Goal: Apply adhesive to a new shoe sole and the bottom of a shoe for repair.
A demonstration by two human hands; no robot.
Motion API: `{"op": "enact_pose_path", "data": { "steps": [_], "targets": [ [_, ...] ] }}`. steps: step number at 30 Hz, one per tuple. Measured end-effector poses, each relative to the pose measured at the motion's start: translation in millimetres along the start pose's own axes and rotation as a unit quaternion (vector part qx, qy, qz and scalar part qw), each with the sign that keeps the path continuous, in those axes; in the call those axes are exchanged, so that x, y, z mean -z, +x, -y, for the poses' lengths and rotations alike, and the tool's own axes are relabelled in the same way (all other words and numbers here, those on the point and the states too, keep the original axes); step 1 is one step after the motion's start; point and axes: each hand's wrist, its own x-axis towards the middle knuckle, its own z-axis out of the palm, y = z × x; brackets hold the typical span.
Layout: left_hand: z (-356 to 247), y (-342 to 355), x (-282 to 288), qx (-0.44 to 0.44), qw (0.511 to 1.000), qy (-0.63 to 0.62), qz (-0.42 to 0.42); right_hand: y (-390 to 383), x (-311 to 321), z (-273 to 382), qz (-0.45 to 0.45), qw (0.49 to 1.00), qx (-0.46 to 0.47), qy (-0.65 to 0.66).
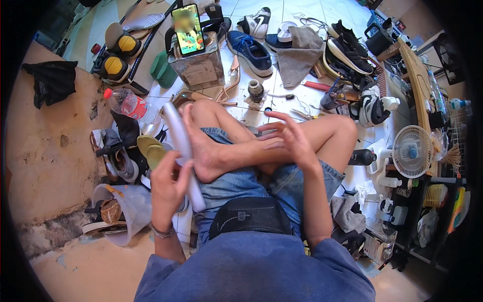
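My left hand point(170, 182) is closed on a long white shoe sole point(178, 130), seen nearly edge-on and held upright beside my bare foot point(207, 153). Thumb and fingers pinch it around its lower half. Over my crossed shin hovers my right hand point(292, 138), fingers spread and holding nothing. Beyond my legs, a small dark jar point(255, 90) with a pale neck stands on the tiles next to a small brush point(282, 95). Pliers point(303, 109) and a red-handled tool point(317, 85) lie to the right of it.
A phone point(189, 31) leans on a metal can point(197, 68) ahead. Blue sneakers point(249, 52) and black shoes point(350, 53) stand behind. At left are a plastic bottle point(132, 105) and a clear bucket point(132, 214); at right, a white fan point(412, 151) and a shelf.
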Motion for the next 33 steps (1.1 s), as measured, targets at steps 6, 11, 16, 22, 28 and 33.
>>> {"op": "enact_pose_path", "data": {
  "steps": [6,11,16,22,28,33],
  "targets": [
    [-30.4,11.6,-64.9,-0.110,0.983,-0.072,0.130,19.7,-61.9,-0.8,-0.072,0.990,-0.070,0.101],
    [-17.5,38.0,-66.2,-0.122,0.975,-0.074,0.167,34.0,-56.4,-21.7,-0.137,0.977,-0.069,0.149],
    [-7.5,43.3,-79.0,-0.146,0.959,-0.077,0.232,44.1,-46.7,-41.6,-0.175,0.981,0.016,-0.083],
    [57.5,46.0,-93.6,-0.032,0.862,-0.498,0.084,38.5,-59.6,-8.9,-0.150,0.984,0.090,-0.045],
    [88.2,42.8,-90.3,0.157,0.791,-0.570,0.161,84.2,-12.4,17.8,-0.057,0.996,0.062,-0.040],
    [130.1,48.2,-108.3,0.220,0.729,-0.644,0.077,146.7,161.4,-51.1,-0.207,0.890,-0.155,-0.377]
  ]
}}
